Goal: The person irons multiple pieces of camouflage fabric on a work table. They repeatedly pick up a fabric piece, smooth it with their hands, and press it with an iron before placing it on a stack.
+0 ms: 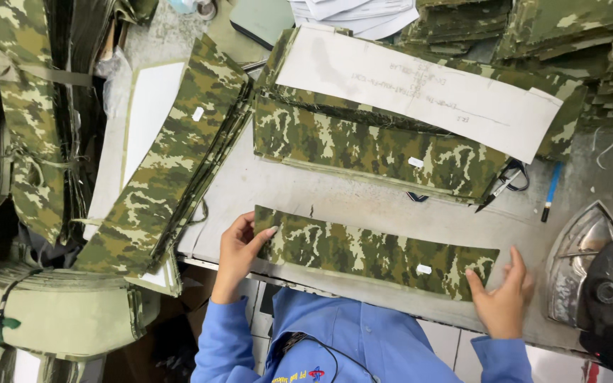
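The left hand is pinching the near left end of a long camouflage strip, its grip narrow on the cloth's edge with the thumb on top. The right hand is pressing the right end of the same strip, fingers spread flat, so its grip is wide and resting rather than closing. The strip is lying flat along the near edge of the grey surface, carrying a small white tag. Just right of the right hand an iron is sitting on the surface. Farther back, a stack of matching strips is lying with scissors and a blue pen beside it. A white paper pattern is lying on another stack behind. To the left, a third pile of strips is slanting across the surface's edge.
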